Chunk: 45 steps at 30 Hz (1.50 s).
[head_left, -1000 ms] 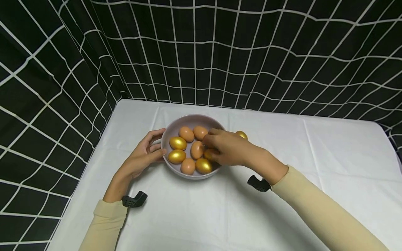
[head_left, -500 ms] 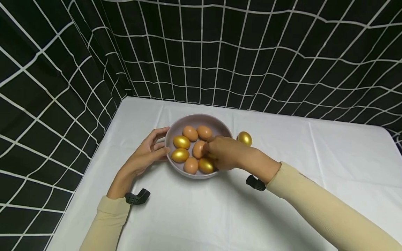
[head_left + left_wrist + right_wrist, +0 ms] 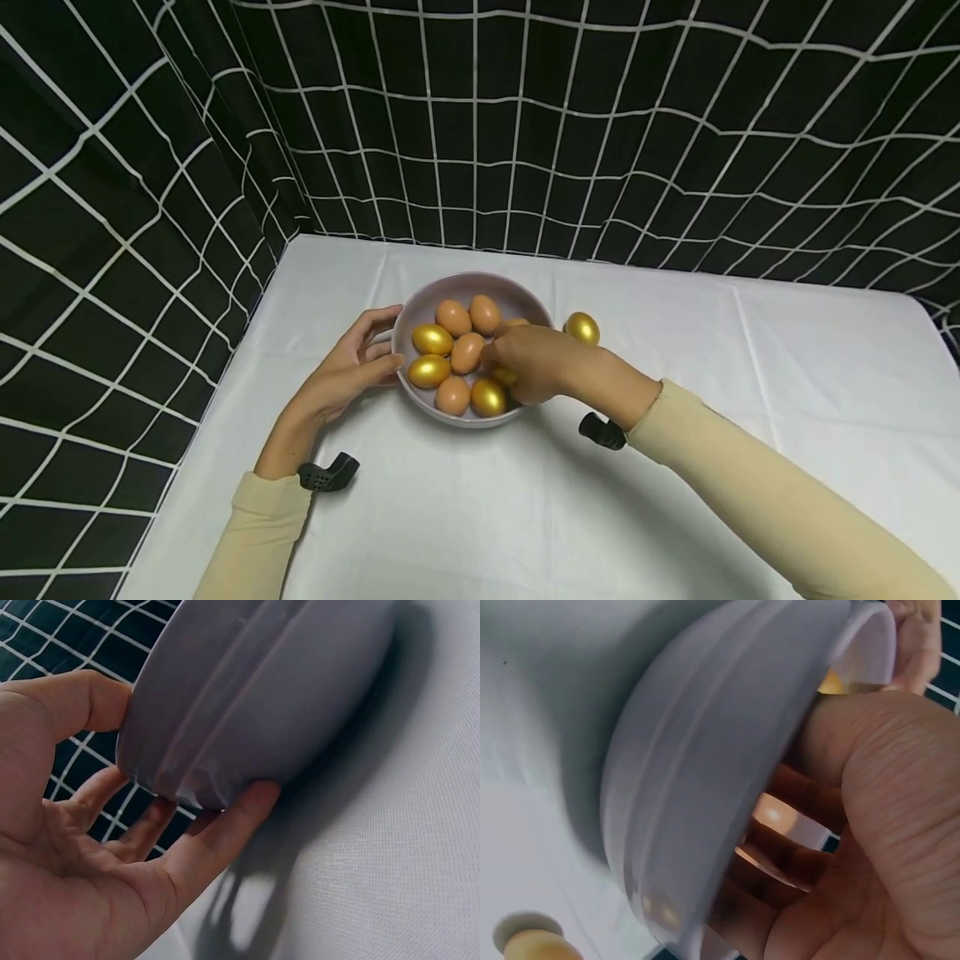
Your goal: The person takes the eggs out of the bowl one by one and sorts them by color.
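Left hand [image 3: 348, 367] holding round lilac bowl [image 3: 517, 294] at nine o'clock; right hand [image 3: 542, 364], grip indeterminable, overlapping brown and gold eggs [image 3: 505, 377]; shiny gold egg [image 3: 582, 328] outside, near three; black white-gridded cloth [image 3: 446, 71], twelve.

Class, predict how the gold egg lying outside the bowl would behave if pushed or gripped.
The gold egg would probably roll, since it is rounded and lies on the white cloth outside the bowl. Its shiny, smooth-looking surface may make it slippery to grip.
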Available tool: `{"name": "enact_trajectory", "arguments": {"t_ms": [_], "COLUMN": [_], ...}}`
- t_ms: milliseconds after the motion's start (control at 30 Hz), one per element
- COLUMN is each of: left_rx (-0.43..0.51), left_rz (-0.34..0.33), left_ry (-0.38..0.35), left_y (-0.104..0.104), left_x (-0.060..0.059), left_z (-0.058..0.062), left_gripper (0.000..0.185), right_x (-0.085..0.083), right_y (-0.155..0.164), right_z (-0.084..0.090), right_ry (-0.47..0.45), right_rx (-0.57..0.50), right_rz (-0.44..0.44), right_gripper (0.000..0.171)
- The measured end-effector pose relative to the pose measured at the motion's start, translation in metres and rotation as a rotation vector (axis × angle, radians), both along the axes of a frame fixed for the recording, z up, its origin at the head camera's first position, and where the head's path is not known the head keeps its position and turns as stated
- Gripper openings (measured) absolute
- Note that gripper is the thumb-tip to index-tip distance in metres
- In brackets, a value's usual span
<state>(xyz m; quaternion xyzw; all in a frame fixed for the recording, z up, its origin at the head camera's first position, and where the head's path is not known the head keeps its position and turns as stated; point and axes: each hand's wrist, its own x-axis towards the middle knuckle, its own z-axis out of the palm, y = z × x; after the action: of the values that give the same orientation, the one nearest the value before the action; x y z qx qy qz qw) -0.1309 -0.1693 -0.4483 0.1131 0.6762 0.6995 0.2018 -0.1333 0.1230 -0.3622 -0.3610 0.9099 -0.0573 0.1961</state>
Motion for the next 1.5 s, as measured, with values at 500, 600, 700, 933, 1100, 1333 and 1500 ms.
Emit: {"name": "enact_trajectory", "arguments": {"t_ms": [500,600,700,933,1100,1333,1500], "left_rx": [-0.022,-0.021,-0.019,-0.027,-0.023,-0.013,-0.011], "left_rz": [0.009,0.009,0.01,0.01,0.012,0.01,0.013], "left_ry": [0.003,0.003,0.002,-0.001,-0.005,-0.01,-0.016], "left_y": [0.0,-0.001,0.0,0.0,0.0,0.0,0.001], "left_x": [0.001,0.001,0.0,0.001,0.001,0.001,0.001], "left_z": [0.002,0.002,0.002,0.003,0.002,0.001,0.001], "left_gripper": [0.074,0.074,0.074,0.075,0.075,0.075,0.075], "right_x": [0.011,0.013,0.015,0.02,0.021,0.022,0.022], "right_y": [0.041,0.05,0.058,0.078,0.091,0.111,0.121], "right_z": [0.002,-0.003,-0.008,-0.019,-0.031,-0.04,-0.042], "right_ry": [0.032,0.043,0.068,0.175,0.154,0.139,0.175], "right_rx": [-0.434,-0.546,-0.644,-0.741,-0.837,-0.928,-0.903], "right_rz": [-0.215,-0.267,-0.316,-0.408,-0.489,-0.604,-0.689], "right_gripper": [0.047,0.046,0.046,0.047,0.047,0.048,0.046]}}
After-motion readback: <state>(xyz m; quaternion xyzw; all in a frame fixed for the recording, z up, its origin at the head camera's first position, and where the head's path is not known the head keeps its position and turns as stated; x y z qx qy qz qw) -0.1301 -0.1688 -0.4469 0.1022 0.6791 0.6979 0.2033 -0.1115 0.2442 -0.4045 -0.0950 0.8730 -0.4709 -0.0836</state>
